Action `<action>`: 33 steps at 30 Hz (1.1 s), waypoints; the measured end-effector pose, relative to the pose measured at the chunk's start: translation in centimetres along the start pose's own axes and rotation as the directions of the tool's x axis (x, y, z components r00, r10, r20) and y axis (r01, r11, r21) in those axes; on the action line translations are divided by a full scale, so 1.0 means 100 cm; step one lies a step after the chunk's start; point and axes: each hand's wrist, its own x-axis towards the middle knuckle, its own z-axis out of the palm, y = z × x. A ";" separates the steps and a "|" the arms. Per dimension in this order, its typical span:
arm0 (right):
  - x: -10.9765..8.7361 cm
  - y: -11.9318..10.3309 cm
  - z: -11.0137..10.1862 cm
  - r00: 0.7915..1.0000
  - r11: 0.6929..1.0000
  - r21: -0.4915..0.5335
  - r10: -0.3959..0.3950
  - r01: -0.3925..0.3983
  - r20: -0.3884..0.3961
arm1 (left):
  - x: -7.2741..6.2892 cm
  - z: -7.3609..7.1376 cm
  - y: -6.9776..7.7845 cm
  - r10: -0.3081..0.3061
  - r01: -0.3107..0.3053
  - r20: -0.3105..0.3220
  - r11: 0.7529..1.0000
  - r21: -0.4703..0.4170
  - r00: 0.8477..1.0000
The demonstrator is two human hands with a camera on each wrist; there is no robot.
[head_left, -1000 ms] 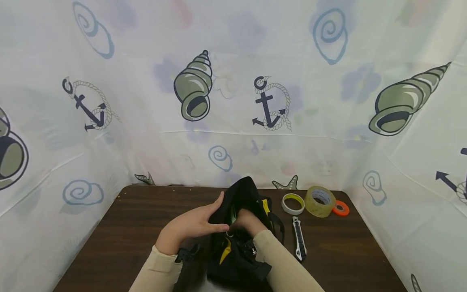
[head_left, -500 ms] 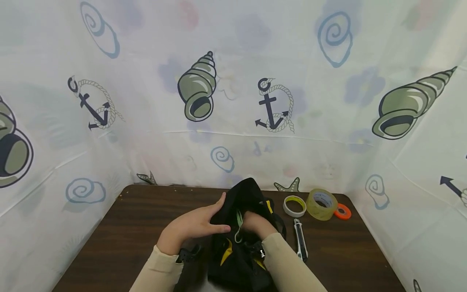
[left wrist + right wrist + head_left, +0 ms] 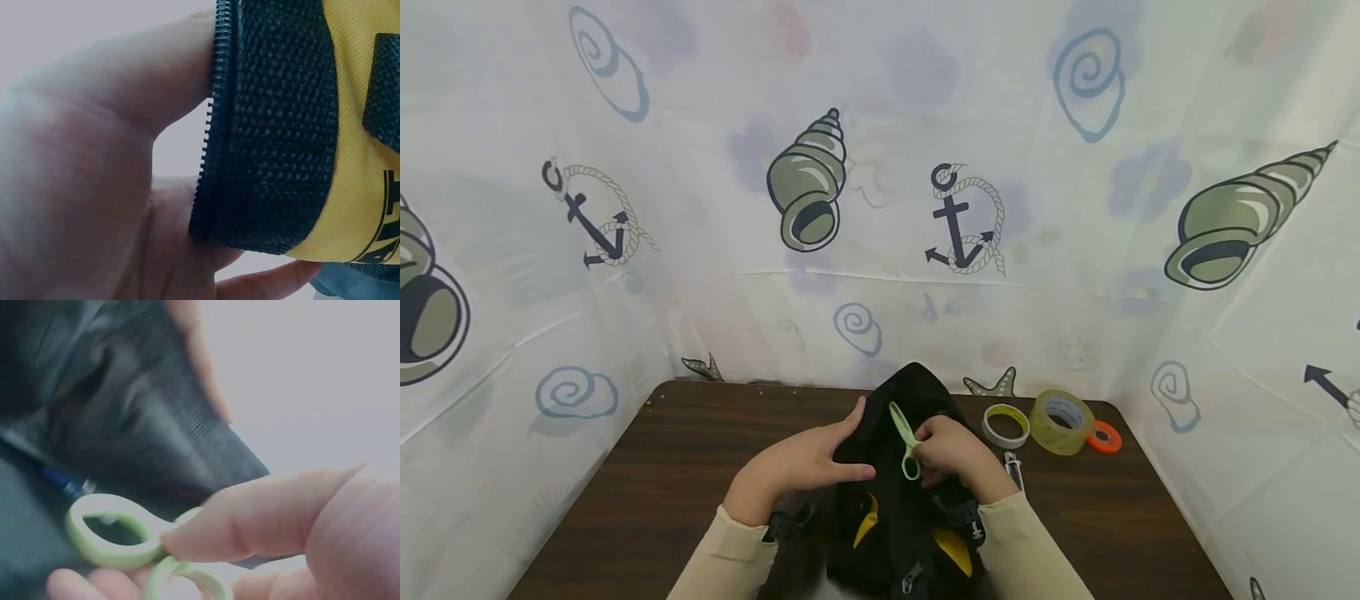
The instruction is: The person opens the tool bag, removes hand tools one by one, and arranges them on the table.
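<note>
A black bag with yellow panels (image 3: 887, 533) stands on the table, its zippered mouth held apart. My left hand (image 3: 797, 458) grips the bag's edge at the left, thumb on one side and fingers on the other. The left wrist view shows the zipper teeth and black webbing (image 3: 275, 125) close up between them. Over the bag's mouth, my right hand (image 3: 958, 454) pinches a pair of light green scissors (image 3: 907, 439) near the finger loops (image 3: 109, 557). The scissors' blades are hidden by the hand. Inside the bag lies a small blue and clear thing (image 3: 62, 481), too blurred to name.
On the right of the brown table (image 3: 722, 417) stand a white tape roll (image 3: 1006, 442), a wide clear packing tape roll (image 3: 1047, 429) and an orange roll (image 3: 1110, 438). A utility knife (image 3: 1013, 469) lies beside them, partly covered by my right arm. Printed cloth surrounds the table.
My right hand has come up out of the bag and moved right, bringing the green scissors from inside into full view above the mouth. The left hand keeps its grip on the bag's edge.
</note>
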 end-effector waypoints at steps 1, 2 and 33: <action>-0.003 -0.001 -0.002 1.000 1.000 0.028 0.001 -0.001 0.001 | 0.000 0.001 0.000 0.001 -0.001 0.001 1.000 0.003 1.000; -0.007 -0.002 -0.004 1.000 0.998 0.061 -0.003 0.003 0.003 | 0.000 0.001 0.000 0.001 -0.001 0.000 1.000 0.005 1.000; -0.066 0.058 -0.042 0.890 0.819 0.472 -0.096 0.325 -0.445 | 0.002 0.002 -0.003 -0.013 0.013 0.010 1.000 -0.011 1.000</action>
